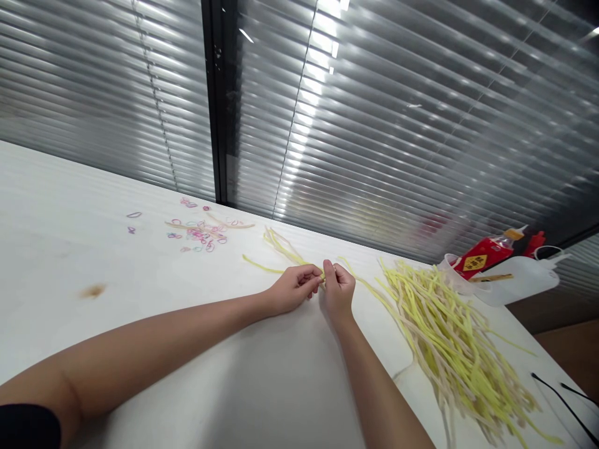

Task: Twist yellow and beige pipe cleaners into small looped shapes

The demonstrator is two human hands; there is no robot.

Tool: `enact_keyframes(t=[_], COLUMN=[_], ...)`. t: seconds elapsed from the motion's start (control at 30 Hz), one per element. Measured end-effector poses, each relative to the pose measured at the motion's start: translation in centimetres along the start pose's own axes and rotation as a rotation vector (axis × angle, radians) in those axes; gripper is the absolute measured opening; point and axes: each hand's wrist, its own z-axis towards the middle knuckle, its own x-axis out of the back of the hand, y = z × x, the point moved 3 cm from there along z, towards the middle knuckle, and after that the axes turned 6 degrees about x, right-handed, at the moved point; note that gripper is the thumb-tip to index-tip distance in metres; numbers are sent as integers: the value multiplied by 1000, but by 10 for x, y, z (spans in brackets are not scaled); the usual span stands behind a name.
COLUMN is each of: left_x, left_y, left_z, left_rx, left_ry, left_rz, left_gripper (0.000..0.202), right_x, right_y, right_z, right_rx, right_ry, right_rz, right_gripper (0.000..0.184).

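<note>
My left hand (pixel 294 287) and my right hand (pixel 337 289) meet at the middle of the white table (pixel 70 262), fingers pinched together on a small bunch of yellow-green stalks (pixel 281 247) that fans out away from me. A large heap of the same long yellow stalks (pixel 449 337) lies to the right of my right hand. Scattered small coloured rubber bands (pixel 199 232) lie farther back on the left.
Closed window blinds (pixel 397 125) run along the table's far edge. A white plastic container (pixel 519 280) and a red packaged bottle (pixel 486 252) sit at the right end. Black thin cords (pixel 561 402) lie near the right corner. A brown stain (pixel 93 290) marks the left.
</note>
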Motion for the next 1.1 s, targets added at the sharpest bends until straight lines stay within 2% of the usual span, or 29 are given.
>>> enact_keyframes(t=[0.3, 0.53, 0.8, 0.97, 1.1], left_x=[1, 0, -1, -2, -2], left_y=[-2, -2, -7, -8, -6], left_z=[1, 1, 3, 3, 3], left_rx=[0, -4, 0, -1, -18], left_ry=[6, -6, 14, 34, 57], left_rz=[26, 16, 39, 14, -12], left_gripper=[29, 28, 28, 28, 27], right_x=[2, 1, 5, 6, 2], right_y=[6, 0, 15, 12, 8], right_z=[1, 0, -1, 0, 0], right_rx=[2, 19, -18, -8, -47], right_ry=[22, 10, 44, 59, 5], right_rz=[-61, -3, -21, 1, 72], right_gripper=[47, 48, 46, 47, 33])
